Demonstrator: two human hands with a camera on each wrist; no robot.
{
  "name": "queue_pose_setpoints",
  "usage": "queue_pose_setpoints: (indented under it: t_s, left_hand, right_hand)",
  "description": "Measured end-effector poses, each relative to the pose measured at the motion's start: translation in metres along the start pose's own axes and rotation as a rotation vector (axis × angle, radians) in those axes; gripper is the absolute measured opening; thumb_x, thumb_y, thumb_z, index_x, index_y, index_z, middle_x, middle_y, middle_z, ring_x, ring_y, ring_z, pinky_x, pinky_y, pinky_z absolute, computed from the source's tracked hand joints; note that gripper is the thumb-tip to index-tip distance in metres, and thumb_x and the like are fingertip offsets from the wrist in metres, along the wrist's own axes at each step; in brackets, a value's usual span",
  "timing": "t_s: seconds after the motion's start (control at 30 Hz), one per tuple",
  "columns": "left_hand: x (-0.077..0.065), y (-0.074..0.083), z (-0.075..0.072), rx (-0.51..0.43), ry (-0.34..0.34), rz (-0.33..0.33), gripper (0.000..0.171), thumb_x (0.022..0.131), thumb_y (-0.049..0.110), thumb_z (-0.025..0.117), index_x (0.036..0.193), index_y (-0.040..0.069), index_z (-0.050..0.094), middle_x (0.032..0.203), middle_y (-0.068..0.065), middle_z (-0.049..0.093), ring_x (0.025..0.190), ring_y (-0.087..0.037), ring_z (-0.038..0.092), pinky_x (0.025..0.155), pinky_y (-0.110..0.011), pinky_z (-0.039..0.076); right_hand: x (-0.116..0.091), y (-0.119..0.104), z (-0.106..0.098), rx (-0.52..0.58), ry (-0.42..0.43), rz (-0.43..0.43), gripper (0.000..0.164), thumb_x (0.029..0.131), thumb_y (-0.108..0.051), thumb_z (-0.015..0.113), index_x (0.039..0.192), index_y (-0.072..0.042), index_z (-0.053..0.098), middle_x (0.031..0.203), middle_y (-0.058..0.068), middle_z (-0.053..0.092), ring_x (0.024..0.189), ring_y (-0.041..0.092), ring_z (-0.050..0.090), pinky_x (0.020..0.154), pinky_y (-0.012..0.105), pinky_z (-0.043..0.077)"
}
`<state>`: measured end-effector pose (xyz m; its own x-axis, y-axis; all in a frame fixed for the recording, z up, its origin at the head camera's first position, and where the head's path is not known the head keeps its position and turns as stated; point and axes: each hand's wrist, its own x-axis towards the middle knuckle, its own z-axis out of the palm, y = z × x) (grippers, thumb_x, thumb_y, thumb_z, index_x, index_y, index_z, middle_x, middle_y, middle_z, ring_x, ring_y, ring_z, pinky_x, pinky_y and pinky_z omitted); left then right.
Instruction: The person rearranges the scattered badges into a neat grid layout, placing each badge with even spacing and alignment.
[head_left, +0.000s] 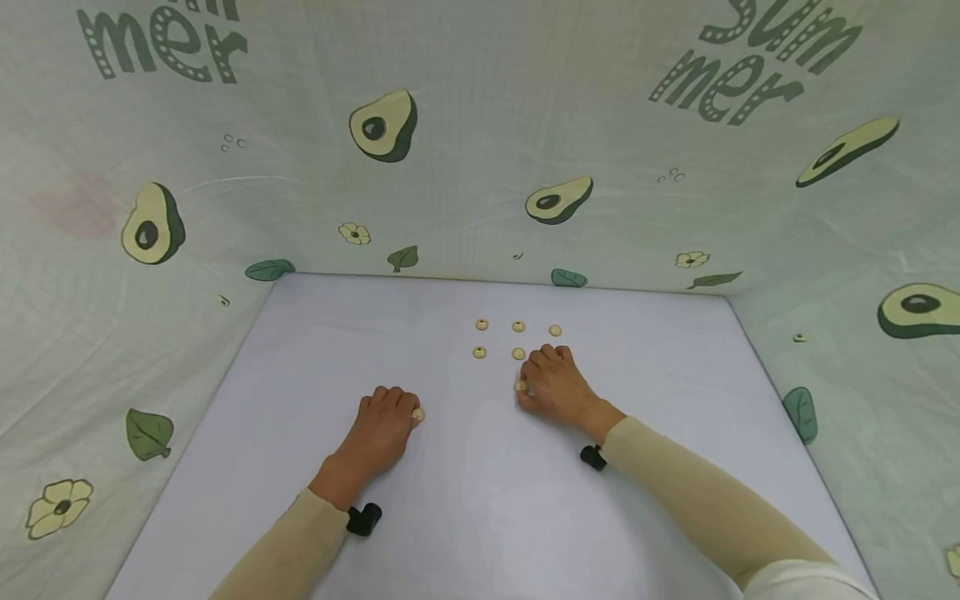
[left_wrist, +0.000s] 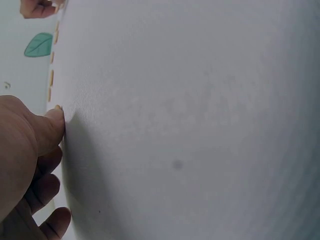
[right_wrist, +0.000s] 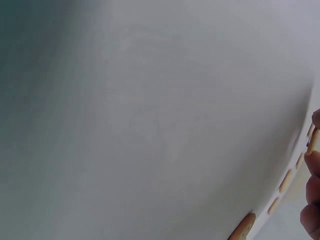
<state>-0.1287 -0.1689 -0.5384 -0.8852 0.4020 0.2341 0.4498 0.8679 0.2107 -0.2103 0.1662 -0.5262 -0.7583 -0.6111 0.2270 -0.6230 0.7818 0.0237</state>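
Observation:
My left hand (head_left: 386, 425) rests low on the white table, its fingers curled, pinching a small round wooden button (head_left: 417, 414) by the thumb. In the left wrist view only a sliver of that button (left_wrist: 58, 107) shows at the thumb tip. To the right, my right hand (head_left: 557, 385) pinches another wooden button (head_left: 522, 386) between thumb and fingers. The right wrist view catches this button (right_wrist: 313, 141) edge-on at the fingertips. Just beyond the right hand lies a button (head_left: 518, 353), with a further button (head_left: 479, 352) left of it.
Farther back, three buttons form a row: a left one (head_left: 482, 324), a middle one (head_left: 518, 326) and a right one (head_left: 555, 330). Cloth (head_left: 465, 150) printed with avocados walls the table (head_left: 337, 333) at the back and sides. Each wrist carries a black camera mount (head_left: 364, 519).

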Motion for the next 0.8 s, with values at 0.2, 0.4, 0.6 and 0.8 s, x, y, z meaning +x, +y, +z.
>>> queue_pose_setpoints:
  t_s: [0.2, 0.4, 0.6, 0.8]
  left_hand:
    - [-0.0002, -0.0012, 0.001, -0.007, -0.001, 0.001, 0.013, 0.101, 0.014, 0.073, 0.102, 0.005, 0.063, 0.094, -0.007, 0.061, 0.09, -0.028, 0.051, 0.075, -0.04, 0.041]
    - [-0.0002, -0.0011, 0.0016, 0.004, 0.004, 0.005, 0.013, 0.1, 0.015, 0.073, 0.102, 0.005, 0.064, 0.095, -0.008, 0.062, 0.091, -0.029, 0.053, 0.075, -0.041, 0.042]
    - [0.0006, 0.0, 0.0, -0.004, -0.005, 0.0, 0.013, 0.1, 0.014, 0.073, 0.102, 0.005, 0.064, 0.095, -0.008, 0.063, 0.091, -0.029, 0.053, 0.076, -0.042, 0.043]
    - [0.0011, 0.0004, -0.0027, 0.014, -0.016, -0.002, 0.016, 0.097, 0.013, 0.077, 0.103, 0.005, 0.065, 0.095, -0.009, 0.063, 0.093, -0.029, 0.053, 0.076, -0.042, 0.044]
  right_hand:
    - [0.0039, -0.003, 0.0016, 0.007, -0.011, -0.002, 0.019, 0.095, -0.028, 0.072, 0.097, -0.009, 0.07, 0.096, 0.005, 0.064, 0.095, 0.026, 0.051, 0.096, 0.051, 0.042]
    - [0.0064, -0.0052, 0.0, 0.003, -0.044, 0.023, 0.022, 0.095, -0.03, 0.071, 0.097, -0.009, 0.07, 0.096, 0.005, 0.065, 0.094, 0.025, 0.05, 0.095, 0.05, 0.04]
    - [0.0046, -0.0059, -0.0022, 0.03, -0.072, 0.041, 0.024, 0.093, -0.031, 0.071, 0.098, -0.008, 0.07, 0.099, 0.005, 0.065, 0.095, 0.025, 0.049, 0.096, 0.05, 0.039]
    - [0.0039, -0.005, -0.0001, 0.029, -0.052, 0.033, 0.023, 0.094, -0.031, 0.071, 0.099, -0.008, 0.071, 0.099, 0.005, 0.065, 0.095, 0.025, 0.051, 0.096, 0.049, 0.039]
